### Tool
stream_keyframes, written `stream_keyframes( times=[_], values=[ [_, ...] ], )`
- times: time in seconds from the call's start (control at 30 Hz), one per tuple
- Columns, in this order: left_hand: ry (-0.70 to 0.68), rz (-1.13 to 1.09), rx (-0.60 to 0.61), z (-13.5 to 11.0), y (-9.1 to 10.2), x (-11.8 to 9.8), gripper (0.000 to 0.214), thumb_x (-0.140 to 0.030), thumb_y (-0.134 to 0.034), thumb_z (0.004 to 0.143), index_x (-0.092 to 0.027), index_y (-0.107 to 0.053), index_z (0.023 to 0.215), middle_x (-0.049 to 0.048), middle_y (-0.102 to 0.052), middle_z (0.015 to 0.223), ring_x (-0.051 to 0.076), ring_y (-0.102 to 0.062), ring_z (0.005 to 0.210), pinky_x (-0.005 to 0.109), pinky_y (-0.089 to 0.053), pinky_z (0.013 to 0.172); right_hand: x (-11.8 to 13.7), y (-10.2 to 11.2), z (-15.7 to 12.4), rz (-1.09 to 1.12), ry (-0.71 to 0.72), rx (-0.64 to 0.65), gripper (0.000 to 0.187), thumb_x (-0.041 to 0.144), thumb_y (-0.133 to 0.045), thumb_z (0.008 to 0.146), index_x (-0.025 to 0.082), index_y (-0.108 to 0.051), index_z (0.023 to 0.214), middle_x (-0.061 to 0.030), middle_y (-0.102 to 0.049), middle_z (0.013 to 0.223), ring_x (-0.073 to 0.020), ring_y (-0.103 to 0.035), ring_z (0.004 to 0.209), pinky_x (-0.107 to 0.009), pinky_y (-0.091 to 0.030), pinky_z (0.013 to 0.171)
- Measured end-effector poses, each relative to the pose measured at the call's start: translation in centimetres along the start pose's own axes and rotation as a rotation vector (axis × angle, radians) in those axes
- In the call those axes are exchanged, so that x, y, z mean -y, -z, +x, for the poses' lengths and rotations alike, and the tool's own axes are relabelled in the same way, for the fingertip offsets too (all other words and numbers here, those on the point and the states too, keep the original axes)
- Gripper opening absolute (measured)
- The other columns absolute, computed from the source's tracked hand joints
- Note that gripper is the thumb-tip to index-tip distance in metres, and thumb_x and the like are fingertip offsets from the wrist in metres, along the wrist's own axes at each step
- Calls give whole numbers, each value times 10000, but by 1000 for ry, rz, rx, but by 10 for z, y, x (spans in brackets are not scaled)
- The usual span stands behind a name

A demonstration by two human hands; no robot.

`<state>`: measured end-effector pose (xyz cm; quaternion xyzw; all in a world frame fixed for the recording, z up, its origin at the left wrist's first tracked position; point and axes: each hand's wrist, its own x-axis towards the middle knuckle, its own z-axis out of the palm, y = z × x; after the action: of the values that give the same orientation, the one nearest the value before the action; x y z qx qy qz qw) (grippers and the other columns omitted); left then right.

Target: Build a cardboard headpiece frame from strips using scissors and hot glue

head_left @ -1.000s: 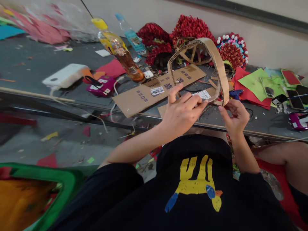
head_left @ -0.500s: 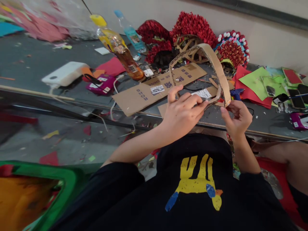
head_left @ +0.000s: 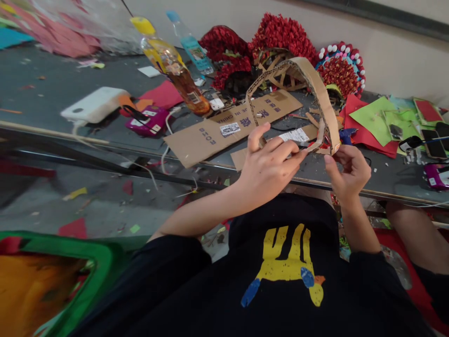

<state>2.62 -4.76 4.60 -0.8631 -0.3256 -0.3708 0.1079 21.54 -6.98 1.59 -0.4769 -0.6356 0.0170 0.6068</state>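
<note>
A bent strip of corrugated cardboard forms an arched cardboard loop (head_left: 317, 89) held upright above the table's front edge. My left hand (head_left: 268, 168) pinches the loop's lower left end, fingers pressed along the strip. My right hand (head_left: 349, 171) grips the loop's lower right end near a small taped tip. Both hands are closed on the same loop, just in front of my black shirt with its yellow print.
A flat cardboard sheet (head_left: 228, 128) lies on the grey table (head_left: 52, 93). Two bottles (head_left: 171, 65), a white box (head_left: 94, 105), a magenta device (head_left: 147, 122), red paper flower heads (head_left: 280, 37) and coloured paper sheets (head_left: 375, 124) crowd the table. A green-rimmed bin (head_left: 87, 281) stands lower left. Another person's leg (head_left: 417, 234) is at right.
The cardboard loop has dipped and then risen a little, shifting slightly right with both hands. My grip on both ends is unchanged.
</note>
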Motion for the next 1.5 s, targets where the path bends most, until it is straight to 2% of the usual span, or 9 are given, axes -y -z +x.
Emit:
stream_keyframes(
  times=[0.3, 0.63, 0.87, 1.13, 1.5],
  values=[
    [3, 5, -4, 0, -1, 0, 174, -202, -533, 892, -245, -700, 902, 6, -653, 798, 172, -602, 809, 522, -365, 1040, 0, 0, -1, -25, 1, 6, 177, 351, -630, 827, 222, -602, 946, -4, -671, 838, -119, -669, 715, -268, -603, 665],
    [29, -43, 20, 3, -1, 3, 193, -208, -534, 888, -250, -715, 940, 12, -660, 833, 169, -611, 821, 511, -376, 1042, -5, 0, -1, 4, 113, -31, 161, 284, -639, 827, 242, -595, 976, 9, -661, 851, -111, -660, 715, -251, -594, 629],
    [44, -59, 31, 3, -1, 4, 211, -212, -523, 894, -248, -720, 959, 15, -657, 838, 168, -607, 831, 496, -372, 1049, -2, 2, -2, -49, 83, -5, 173, 322, -629, 830, 238, -594, 977, 1, -657, 835, -122, -659, 714, -268, -596, 638],
    [81, -105, 97, 6, 3, 3, 203, -221, -541, 890, -261, -717, 982, 18, -659, 867, 183, -627, 865, 508, -344, 1072, 0, 3, -2, -66, 37, -1, 200, 383, -625, 827, 259, -600, 982, -12, -649, 832, -152, -664, 759, -315, -607, 669],
    [78, -106, 80, 7, 3, 3, 199, -232, -525, 903, -236, -711, 973, 21, -655, 849, 174, -625, 825, 506, -365, 1051, 0, 6, -2, -74, 0, 10, 238, 430, -624, 826, 263, -595, 994, -26, -656, 850, -168, -670, 768, -344, -616, 687]
  ],
)
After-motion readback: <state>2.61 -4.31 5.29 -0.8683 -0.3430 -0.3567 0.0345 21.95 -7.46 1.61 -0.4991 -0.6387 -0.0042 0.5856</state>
